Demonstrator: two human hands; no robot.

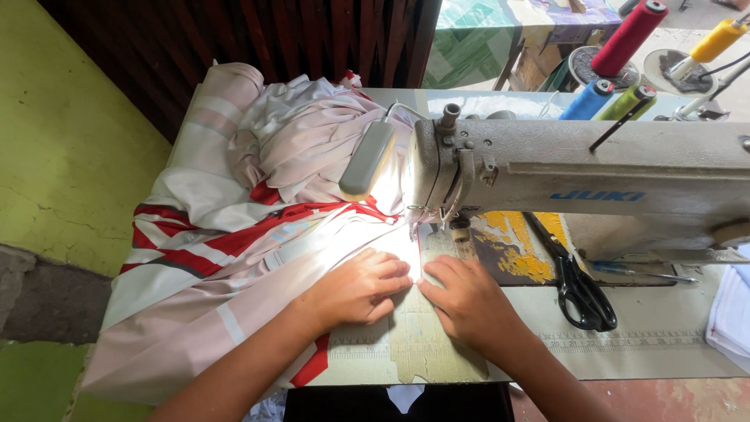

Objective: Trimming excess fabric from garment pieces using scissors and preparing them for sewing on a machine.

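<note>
Left hand [355, 287] flat, fingers curled, pressing pink-and-red fabric [234, 250] just below the sewing machine [578, 176] needle; right hand [467, 301] flat at 3 o'clock of it, fingertips on the fabric's edge. Black scissors [580, 289] at 3 o'clock of the right hand, thread cones [617, 70] at 1 o'clock

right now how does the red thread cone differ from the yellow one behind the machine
The red thread cone is larger and thicker; the yellow thread cone is slimmer and shorter. The red one stands nearer the middle, beside the blue spool; the yellow one sits farther right, by the frame edge. Both lean to the right in this view and stand behind the sewing machine.
</note>
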